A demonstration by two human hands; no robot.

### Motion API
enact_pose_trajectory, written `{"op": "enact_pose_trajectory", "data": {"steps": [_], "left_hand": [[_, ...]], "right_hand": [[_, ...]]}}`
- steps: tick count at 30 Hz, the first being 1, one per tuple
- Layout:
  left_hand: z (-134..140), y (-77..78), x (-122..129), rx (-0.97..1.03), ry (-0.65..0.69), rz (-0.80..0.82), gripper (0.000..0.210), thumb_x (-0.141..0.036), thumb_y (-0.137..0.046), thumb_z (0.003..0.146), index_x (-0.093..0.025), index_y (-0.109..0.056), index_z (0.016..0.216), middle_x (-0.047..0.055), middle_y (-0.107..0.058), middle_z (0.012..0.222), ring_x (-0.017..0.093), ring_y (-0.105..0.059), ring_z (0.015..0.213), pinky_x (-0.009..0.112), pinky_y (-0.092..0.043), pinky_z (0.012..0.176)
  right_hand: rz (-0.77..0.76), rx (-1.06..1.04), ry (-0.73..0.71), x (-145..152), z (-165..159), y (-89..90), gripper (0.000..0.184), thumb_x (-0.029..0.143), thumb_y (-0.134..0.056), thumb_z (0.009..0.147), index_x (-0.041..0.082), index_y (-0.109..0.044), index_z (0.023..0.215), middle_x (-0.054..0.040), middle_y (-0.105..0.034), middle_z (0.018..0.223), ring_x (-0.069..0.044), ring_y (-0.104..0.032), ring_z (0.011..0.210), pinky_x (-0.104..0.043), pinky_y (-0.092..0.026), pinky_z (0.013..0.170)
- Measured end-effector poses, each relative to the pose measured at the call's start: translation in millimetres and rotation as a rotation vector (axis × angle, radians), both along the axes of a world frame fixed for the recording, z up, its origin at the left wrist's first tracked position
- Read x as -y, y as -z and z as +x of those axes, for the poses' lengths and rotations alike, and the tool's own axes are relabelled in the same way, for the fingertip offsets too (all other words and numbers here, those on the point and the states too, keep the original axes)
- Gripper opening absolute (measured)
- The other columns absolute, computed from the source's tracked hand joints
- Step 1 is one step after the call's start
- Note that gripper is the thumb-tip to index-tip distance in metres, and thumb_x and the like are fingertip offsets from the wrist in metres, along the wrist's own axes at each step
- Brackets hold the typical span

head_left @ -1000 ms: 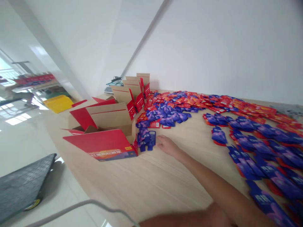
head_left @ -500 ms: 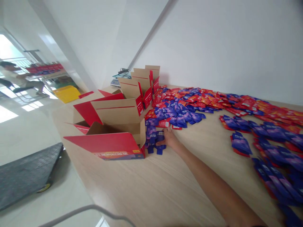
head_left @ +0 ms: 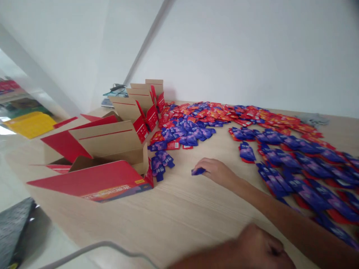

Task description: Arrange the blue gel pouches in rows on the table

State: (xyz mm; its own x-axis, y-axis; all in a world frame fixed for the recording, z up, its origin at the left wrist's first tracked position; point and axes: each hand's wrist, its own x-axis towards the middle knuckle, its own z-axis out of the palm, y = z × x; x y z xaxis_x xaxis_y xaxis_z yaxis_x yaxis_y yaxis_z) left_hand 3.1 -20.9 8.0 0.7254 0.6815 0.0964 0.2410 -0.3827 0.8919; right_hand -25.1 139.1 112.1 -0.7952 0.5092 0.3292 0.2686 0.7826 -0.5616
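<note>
My right hand [head_left: 215,170] is closed on a small purple packet [head_left: 198,171], just above the table to the right of the nearest open box. My left hand [head_left: 262,247], low in the view, looks curled but is smeared by motion; whether it holds anything is unclear. Several loose purple packets [head_left: 161,164] lie against the right side of the red carton [head_left: 98,181], whose flaps stand up. Behind them is a mixed heap of purple and red packets [head_left: 182,132]. Stacked purple and red packets [head_left: 303,160] spread in rows to the right.
More open red cartons [head_left: 140,119] stand in a line towards the wall [head_left: 238,52]. A grey cable [head_left: 106,244] curves across the bottom. On the left are a yellow bin [head_left: 29,124] and a dark platform [head_left: 17,228] on the floor. Clear plastic [head_left: 314,118] lies at the back right.
My right hand has drawn away from the packets beside the carton, bringing a purple packet to the right. My left hand has come into view at the bottom. The camera has turned right.
</note>
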Motion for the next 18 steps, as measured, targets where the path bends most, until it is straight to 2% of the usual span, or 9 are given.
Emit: {"op": "enact_pose_trajectory", "data": {"steps": [2, 4, 8, 10, 13, 15, 18], "left_hand": [[3.2, 2.9, 3.3, -0.063, 0.053, 0.143, 0.021, -0.029, -0.069, 0.083, -0.013, -0.074, 0.070, -0.003, -0.070, 0.063, 0.009, -0.065, 0.063, 0.017, -0.042, 0.057], [6.7, 3.2, 5.8, -0.100, 0.088, 0.284, 0.020, -0.028, -0.071, 0.078, -0.013, -0.072, 0.064, -0.002, -0.071, 0.063, 0.009, -0.064, 0.060, 0.018, -0.040, 0.054], [9.8, 1.0, 13.4, -0.134, 0.135, 0.498, 0.021, -0.035, -0.068, 0.078, -0.017, -0.074, 0.069, -0.001, -0.073, 0.065, 0.011, -0.064, 0.060, 0.023, -0.038, 0.052], [8.5, -1.6, 18.4, -0.158, 0.166, 0.581, 0.023, -0.036, -0.065, 0.080, -0.018, -0.076, 0.074, 0.001, -0.074, 0.066, 0.014, -0.064, 0.059, 0.026, -0.037, 0.050], [5.0, -7.0, 27.2, -0.197, 0.179, 0.620, 0.022, -0.035, -0.064, 0.083, -0.017, -0.076, 0.077, 0.003, -0.073, 0.067, 0.017, -0.065, 0.060, 0.028, -0.036, 0.049], [3.7, -10.2, 33.9, -0.207, 0.193, 0.612, 0.020, -0.034, -0.066, 0.083, -0.017, -0.075, 0.076, 0.003, -0.073, 0.067, 0.017, -0.066, 0.060, 0.027, -0.035, 0.050], [4.9, -11.7, 42.5, -0.212, 0.258, 0.633, 0.021, -0.035, -0.064, 0.082, -0.019, -0.071, 0.071, 0.001, -0.070, 0.062, 0.017, -0.065, 0.056, 0.027, -0.032, 0.047]], "right_hand": [[0.081, 0.019, -0.063, 18.7, 31.6, 9.5, 0.027, 0.015, -0.055, 0.097, 0.028, -0.071, 0.115, -0.0036, -0.071, 0.120, -0.018, -0.064, 0.115, -0.034, -0.048, 0.105], [0.113, 0.059, -0.058, 36.1, 57.7, 25.8, 0.032, 0.012, -0.053, 0.097, 0.028, -0.072, 0.117, -0.0031, -0.070, 0.124, -0.018, -0.061, 0.124, -0.036, -0.044, 0.112], [0.048, 0.172, -0.029, 61.7, 95.3, 52.1, 0.042, 0.007, -0.050, 0.095, 0.030, -0.071, 0.124, -0.0013, -0.066, 0.135, -0.017, -0.054, 0.134, -0.039, -0.039, 0.119], [-0.029, 0.196, -0.041, 67.9, 108.2, 51.9, 0.044, 0.009, -0.058, 0.092, 0.032, -0.070, 0.127, -0.0013, -0.063, 0.141, -0.019, -0.052, 0.137, -0.042, -0.035, 0.122], [-0.169, 0.199, -0.037, 71.3, 117.8, 38.0, 0.051, 0.030, -0.080, 0.080, 0.032, -0.069, 0.130, -0.0035, -0.057, 0.148, -0.026, -0.049, 0.140, -0.044, -0.036, 0.120], [-0.234, 0.175, 0.128, 73.4, 115.4, 28.8, 0.056, 0.050, -0.080, 0.079, 0.029, -0.068, 0.130, -0.0068, -0.060, 0.143, -0.027, -0.055, 0.133, -0.042, -0.042, 0.114], [-0.252, 0.204, 0.522, 78.5, 100.1, 25.9, 0.061, 0.067, -0.060, 0.089, 0.021, -0.063, 0.128, -0.0123, -0.067, 0.124, -0.026, -0.064, 0.115, -0.042, -0.049, 0.101]]}}
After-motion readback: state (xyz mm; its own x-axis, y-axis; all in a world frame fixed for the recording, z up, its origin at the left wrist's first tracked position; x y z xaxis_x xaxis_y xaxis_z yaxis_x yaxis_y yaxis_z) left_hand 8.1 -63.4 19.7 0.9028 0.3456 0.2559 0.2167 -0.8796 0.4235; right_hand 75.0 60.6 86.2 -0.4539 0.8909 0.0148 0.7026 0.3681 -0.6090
